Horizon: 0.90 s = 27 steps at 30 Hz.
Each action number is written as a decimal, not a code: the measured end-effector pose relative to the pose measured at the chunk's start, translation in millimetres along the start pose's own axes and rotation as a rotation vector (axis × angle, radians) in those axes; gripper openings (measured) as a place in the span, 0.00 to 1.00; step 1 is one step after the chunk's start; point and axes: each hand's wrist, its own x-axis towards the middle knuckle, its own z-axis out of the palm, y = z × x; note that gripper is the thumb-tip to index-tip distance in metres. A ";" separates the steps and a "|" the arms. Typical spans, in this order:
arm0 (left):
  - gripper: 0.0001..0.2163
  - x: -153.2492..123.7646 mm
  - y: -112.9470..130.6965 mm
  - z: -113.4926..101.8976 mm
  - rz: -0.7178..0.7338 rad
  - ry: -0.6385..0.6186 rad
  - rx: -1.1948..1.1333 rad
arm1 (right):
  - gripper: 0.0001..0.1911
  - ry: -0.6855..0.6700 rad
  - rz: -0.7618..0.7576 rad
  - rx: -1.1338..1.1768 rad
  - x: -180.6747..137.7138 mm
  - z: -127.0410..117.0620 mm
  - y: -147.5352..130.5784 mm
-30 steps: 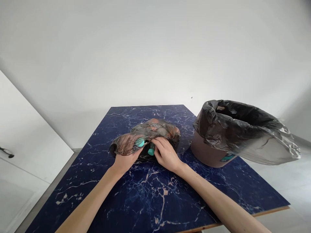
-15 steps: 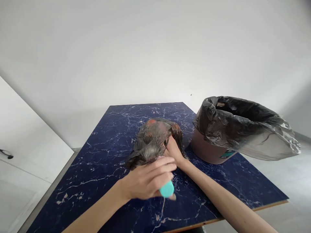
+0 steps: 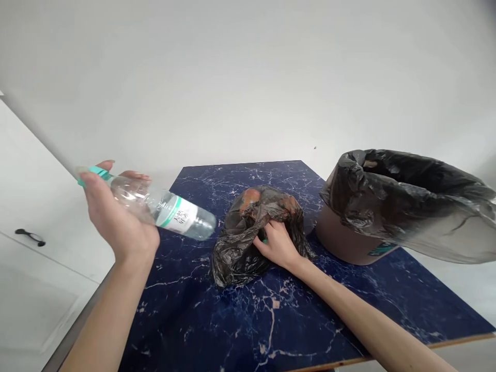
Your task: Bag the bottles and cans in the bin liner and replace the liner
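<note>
- Clear plastic, seen from the head view: a bottle is in the left hand, tilted, above the left part of the table, its base towards the bag.
- The left grip clasps the bottle's upper part, with the turquoise cap by the thumb and the label left uncovered.
- It looks empty, so it should be light; the walls are probably thin and springy, denting under a hard squeeze rather than breaking.
- Smooth sides may slide; the neck just under the cap, or the labelled middle, would likely give the surest hold.
- A dark, thin bag lies crumpled on the table, orange patches showing through. It should be soft, floppy and easy to tear, best taken by a gathered fold.
- The right hand is at the bag's mouth, beside a green bit; its fingertips are hidden, so I cannot tell what that grip has.
- Nearby on the right stands a bucket with a dark liner.
</note>
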 end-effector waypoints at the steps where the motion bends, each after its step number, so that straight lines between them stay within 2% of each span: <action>1: 0.11 9.4 -11.5 -8.7 0.098 0.030 0.070 | 0.17 -0.011 -0.005 -0.005 -0.6 0.4 -0.6; 3: 0.10 19.4 -32.3 -26.3 0.291 -0.022 0.259 | 0.17 -0.027 -0.015 -0.007 -1.7 1.1 -1.3; 5: 0.11 21.0 -49.0 -42.3 0.375 -0.080 0.436 | 0.18 -0.030 -0.014 -0.007 -2.8 1.8 -1.4; 8: 0.13 18.6 -67.4 -60.9 0.352 -0.128 0.577 | 0.24 -0.014 -0.002 0.007 -4.3 2.7 -0.9; 12: 0.16 19.4 -80.5 -74.0 0.340 -0.131 0.697 | 0.28 -0.041 0.009 0.006 -5.5 2.2 -2.3; 16: 0.19 18.5 -84.6 -78.8 0.314 -0.108 0.833 | 0.25 -0.140 0.076 -0.094 -5.8 -1.2 -7.5; 20: 0.24 12.9 -87.7 -83.1 0.279 -0.140 0.892 | 0.16 -0.236 0.084 -0.243 -5.0 -4.8 -10.5; 27: 0.34 6.2 -91.9 -85.9 0.216 -0.128 0.912 | 0.14 -0.248 0.063 -0.359 0.0 -12.0 -8.5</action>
